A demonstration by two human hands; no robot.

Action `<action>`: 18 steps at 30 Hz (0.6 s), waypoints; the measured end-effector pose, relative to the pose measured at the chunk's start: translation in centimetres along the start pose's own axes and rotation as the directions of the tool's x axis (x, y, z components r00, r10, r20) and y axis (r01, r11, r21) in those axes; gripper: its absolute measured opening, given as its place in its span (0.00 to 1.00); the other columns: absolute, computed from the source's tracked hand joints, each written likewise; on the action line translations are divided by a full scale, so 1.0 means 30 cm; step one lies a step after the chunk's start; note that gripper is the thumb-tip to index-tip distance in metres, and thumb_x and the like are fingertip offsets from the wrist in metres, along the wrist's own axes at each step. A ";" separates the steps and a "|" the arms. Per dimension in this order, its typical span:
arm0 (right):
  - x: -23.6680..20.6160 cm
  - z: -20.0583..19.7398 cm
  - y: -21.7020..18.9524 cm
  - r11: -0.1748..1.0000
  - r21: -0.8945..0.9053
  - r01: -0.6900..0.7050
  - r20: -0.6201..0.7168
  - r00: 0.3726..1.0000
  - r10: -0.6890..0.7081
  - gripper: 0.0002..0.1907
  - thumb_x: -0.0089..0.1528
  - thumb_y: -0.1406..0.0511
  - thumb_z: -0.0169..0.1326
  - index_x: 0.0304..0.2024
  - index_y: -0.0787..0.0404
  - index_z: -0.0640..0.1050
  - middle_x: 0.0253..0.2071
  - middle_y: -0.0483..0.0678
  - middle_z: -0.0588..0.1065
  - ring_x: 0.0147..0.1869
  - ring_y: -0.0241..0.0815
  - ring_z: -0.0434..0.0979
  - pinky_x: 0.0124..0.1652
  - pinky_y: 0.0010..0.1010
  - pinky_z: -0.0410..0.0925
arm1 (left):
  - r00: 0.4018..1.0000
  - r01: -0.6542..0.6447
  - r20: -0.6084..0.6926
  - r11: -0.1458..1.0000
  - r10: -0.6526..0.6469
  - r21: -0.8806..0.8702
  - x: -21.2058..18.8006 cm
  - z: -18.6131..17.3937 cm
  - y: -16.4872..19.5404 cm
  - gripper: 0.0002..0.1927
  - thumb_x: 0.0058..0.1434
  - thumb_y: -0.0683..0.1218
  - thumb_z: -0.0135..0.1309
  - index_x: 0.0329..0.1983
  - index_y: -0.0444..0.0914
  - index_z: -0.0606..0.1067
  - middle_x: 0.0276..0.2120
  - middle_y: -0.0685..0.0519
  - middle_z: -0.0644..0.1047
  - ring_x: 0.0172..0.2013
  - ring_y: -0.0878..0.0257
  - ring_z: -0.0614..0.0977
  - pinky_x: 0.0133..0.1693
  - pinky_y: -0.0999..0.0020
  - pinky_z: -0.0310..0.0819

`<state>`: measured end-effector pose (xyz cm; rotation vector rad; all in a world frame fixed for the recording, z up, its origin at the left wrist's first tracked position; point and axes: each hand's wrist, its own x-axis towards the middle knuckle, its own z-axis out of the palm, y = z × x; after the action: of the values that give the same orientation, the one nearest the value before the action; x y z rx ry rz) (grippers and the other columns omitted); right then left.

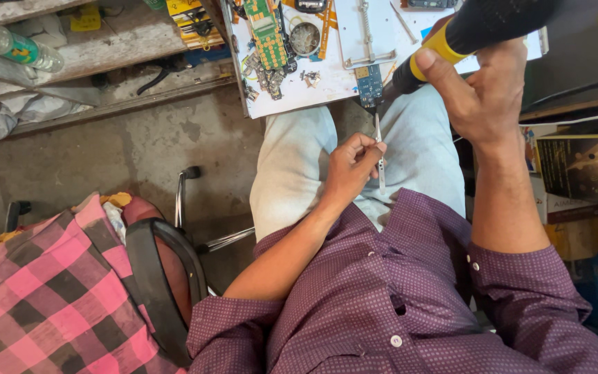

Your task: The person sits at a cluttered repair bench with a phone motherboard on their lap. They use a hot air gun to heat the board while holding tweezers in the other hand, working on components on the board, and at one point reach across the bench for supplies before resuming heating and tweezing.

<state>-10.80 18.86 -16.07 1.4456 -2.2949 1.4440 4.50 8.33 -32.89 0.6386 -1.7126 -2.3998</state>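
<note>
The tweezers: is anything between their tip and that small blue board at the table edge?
Nothing visible. The tweezers in the left hand point up at the blue board, with only open space between. The right hand holds the black-and-yellow tool off to the side.

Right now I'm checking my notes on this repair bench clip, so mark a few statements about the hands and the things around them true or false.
1. The left hand holds thin metal tweezers. True.
2. The right hand is empty. False: it grips a black tool with a yellow collar.
3. A small blue circuit board lies near the edge of the white work board. True.
4. The person wears a green shirt. False: the shirt is purple with small dots.
5. A plastic bottle lies on the wooden shelf at the upper left. True.
</note>
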 end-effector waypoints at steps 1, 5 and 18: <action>-0.002 0.000 0.000 1.000 -0.003 -0.006 -0.004 1.000 0.006 0.09 0.74 0.68 0.58 0.50 0.71 0.77 0.45 0.53 0.78 0.50 0.43 0.79 0.54 0.30 0.69 | 1.000 -0.006 0.000 1.000 0.006 -0.002 -0.001 0.001 0.000 0.10 0.67 0.47 0.57 0.38 0.34 0.76 0.26 0.55 0.79 0.22 0.73 0.75 0.24 0.77 0.64; 0.001 0.003 -0.008 1.000 0.019 -0.020 -0.011 1.000 0.020 0.09 0.73 0.68 0.58 0.50 0.71 0.77 0.45 0.52 0.78 0.50 0.43 0.79 0.54 0.30 0.69 | 1.000 -0.004 -0.005 1.000 0.004 -0.005 -0.003 0.001 -0.002 0.10 0.67 0.47 0.57 0.38 0.34 0.75 0.26 0.55 0.79 0.22 0.73 0.75 0.24 0.77 0.64; -0.082 -0.011 0.035 0.976 0.111 -0.189 -0.155 0.966 0.205 0.23 0.67 0.61 0.64 0.58 0.63 0.71 0.52 0.52 0.75 0.57 0.49 0.73 0.62 0.38 0.64 | 0.975 -0.195 -0.086 0.977 0.203 0.090 -0.023 -0.015 -0.023 0.09 0.70 0.45 0.57 0.36 0.36 0.72 0.26 0.56 0.77 0.27 0.73 0.74 0.29 0.75 0.68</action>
<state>-10.33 20.86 -17.80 1.0935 -2.3501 1.6774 5.41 8.42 -33.46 0.5526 -1.7514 -2.1406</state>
